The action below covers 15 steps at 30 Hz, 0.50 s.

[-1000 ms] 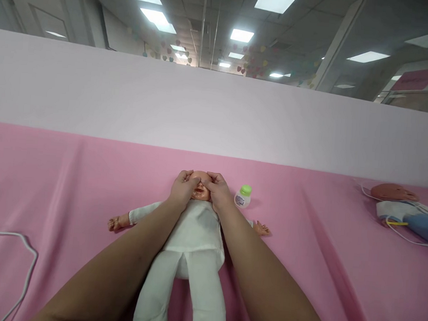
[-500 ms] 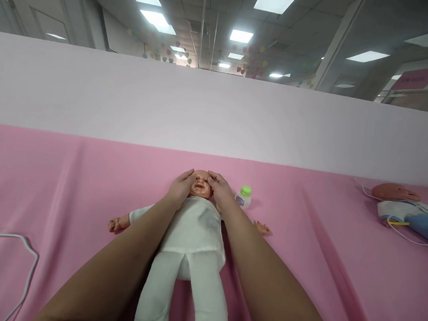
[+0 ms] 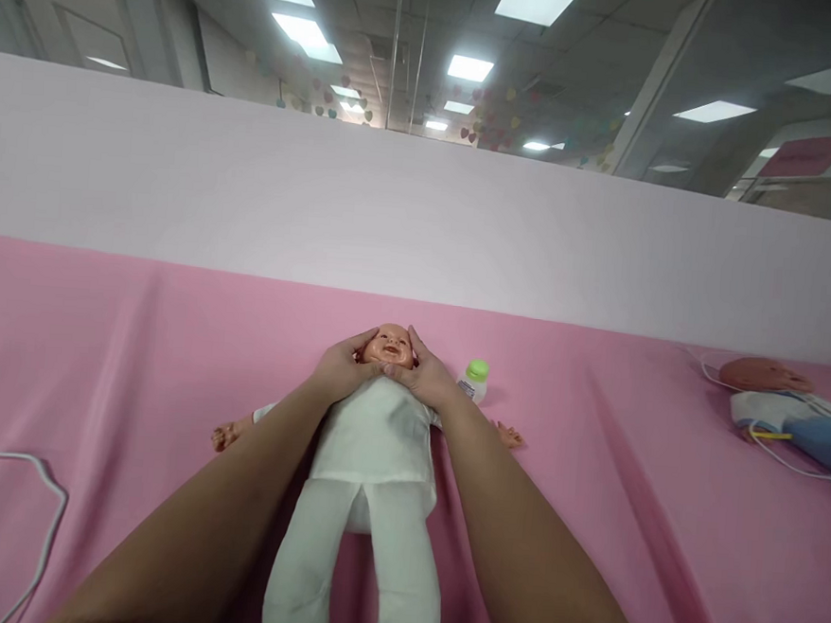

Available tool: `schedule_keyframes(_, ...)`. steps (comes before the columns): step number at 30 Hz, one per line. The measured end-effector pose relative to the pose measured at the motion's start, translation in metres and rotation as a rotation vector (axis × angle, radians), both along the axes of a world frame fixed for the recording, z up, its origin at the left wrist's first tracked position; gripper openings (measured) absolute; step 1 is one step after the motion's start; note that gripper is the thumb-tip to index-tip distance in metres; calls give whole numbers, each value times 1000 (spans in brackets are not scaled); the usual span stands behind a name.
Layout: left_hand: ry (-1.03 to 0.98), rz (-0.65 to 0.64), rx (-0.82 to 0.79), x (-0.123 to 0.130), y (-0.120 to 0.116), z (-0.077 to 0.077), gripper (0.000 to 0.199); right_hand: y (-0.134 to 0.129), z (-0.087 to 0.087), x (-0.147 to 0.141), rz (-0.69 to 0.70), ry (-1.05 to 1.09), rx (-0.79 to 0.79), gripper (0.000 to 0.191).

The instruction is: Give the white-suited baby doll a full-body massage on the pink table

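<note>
A baby doll (image 3: 377,432) in a white top and white trousers lies on its back, head away from me and arms spread out. My left hand (image 3: 346,368) cups the left side of the doll's head (image 3: 390,341), its thumb at the chin. On the other side my right hand (image 3: 422,371) holds the head the same way, with its thumb meeting the left one below the mouth. Fingers of both hands reach up along the sides of the face; their tips are partly hidden. Just right of my right hand stands a small clear bottle (image 3: 475,380) with a green cap.
A pink sheet (image 3: 565,512) with folds covers the surface, up to a low white wall (image 3: 421,227) below glass. A second doll (image 3: 767,376) in blue and white lies at the far right with thin tubing. A white cable (image 3: 51,533) curves at the lower left.
Both thumbs have slid down from beside the doll's eyes to its chin, where they now meet. The hands still enclose the head, and the doll lies in the same place.
</note>
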<state>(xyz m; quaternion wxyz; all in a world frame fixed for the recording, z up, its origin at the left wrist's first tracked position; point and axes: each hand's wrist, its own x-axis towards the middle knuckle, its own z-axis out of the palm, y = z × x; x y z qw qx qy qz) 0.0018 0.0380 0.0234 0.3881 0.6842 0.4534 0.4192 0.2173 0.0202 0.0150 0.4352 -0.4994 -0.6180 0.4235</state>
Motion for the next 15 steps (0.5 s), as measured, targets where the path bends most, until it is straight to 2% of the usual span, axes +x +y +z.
schedule_keyframes(5,23,37,35,1,1,-1,93,7,-8,-4,-50,-5,95,109)
schedule_keyframes(9,-40,4,49,-5,5,-8,90,10,-14,-3,-5,49,156,93)
schedule_keyframes(15,-208,-59,43,-7,19,-24,83,16,-20,4,75,152,135,71)
